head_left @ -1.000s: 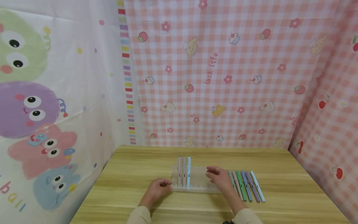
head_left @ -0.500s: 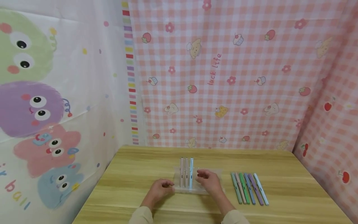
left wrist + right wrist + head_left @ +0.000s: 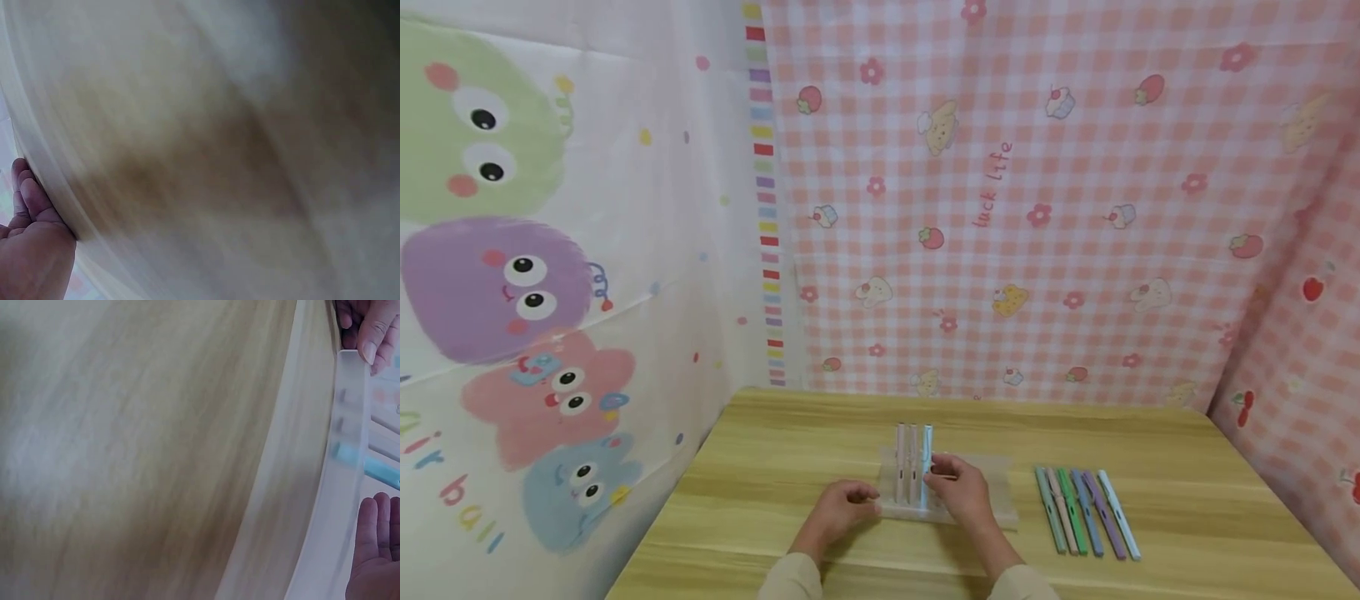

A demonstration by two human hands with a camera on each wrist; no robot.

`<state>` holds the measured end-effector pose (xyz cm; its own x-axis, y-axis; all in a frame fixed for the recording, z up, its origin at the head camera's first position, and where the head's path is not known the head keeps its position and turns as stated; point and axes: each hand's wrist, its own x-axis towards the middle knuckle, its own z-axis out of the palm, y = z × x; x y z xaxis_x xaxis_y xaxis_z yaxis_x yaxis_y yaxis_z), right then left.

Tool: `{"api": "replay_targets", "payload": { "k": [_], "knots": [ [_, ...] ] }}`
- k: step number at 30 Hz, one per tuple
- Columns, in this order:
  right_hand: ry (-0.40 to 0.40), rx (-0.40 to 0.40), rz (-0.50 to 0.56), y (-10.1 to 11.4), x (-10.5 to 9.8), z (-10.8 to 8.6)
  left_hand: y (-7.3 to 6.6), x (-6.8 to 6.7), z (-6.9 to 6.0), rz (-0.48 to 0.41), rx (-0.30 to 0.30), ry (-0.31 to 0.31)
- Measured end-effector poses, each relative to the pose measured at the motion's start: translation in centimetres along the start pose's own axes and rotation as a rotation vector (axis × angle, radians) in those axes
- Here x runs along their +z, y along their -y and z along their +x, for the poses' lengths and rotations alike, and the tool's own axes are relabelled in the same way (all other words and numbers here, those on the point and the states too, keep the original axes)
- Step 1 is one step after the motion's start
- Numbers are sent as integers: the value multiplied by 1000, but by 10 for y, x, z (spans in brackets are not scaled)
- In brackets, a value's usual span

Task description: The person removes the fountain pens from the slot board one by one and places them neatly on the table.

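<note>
A clear pen stand (image 3: 1003,518) lies on the table, with two dusty-pink pens (image 3: 900,458) and a light-blue pen (image 3: 928,440) side by side in its left half. My left hand (image 3: 844,510) holds the stand's left end; in the right wrist view its thumb (image 3: 374,344) lies on the end of the frosted front strip (image 3: 331,487). Close by the light-blue pen is my right hand (image 3: 964,496), fingertips at its right side in the head view. The right wrist view shows those fingers (image 3: 367,522) straight and a little apart from the pen; the thumb is hidden there.
Right of the stand, several capped pens lie in a slanted row: grey-green, pink, a green pen (image 3: 1072,510), blue, purple and a pale-blue pen (image 3: 1120,515). The wooden table (image 3: 760,454) ends at a pink checked curtain (image 3: 1075,250) behind and a cartoon-printed sheet (image 3: 662,208) on the left.
My right hand has moved left from the stand's right part to the light-blue pen. The left hand stays at the stand's left end. The head view has shifted slightly.
</note>
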<state>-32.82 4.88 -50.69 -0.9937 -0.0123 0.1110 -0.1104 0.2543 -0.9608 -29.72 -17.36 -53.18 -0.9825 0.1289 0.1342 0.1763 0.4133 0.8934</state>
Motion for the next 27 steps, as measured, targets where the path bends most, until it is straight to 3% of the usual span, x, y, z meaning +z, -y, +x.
{"api": "replay_targets", "payload": {
  "k": [13, 22, 27],
  "knots": [
    [-11, 43, -3, -1, 8, -1, 2, 0, 2, 1, -15, -2],
    [-72, 20, 1, -1, 10, -1, -2, 2, -1, 5, -37, 6],
    [-111, -21, 59, 0, 10, 1, -3, 1, 0, 19, -55, 1]
  ]
}}
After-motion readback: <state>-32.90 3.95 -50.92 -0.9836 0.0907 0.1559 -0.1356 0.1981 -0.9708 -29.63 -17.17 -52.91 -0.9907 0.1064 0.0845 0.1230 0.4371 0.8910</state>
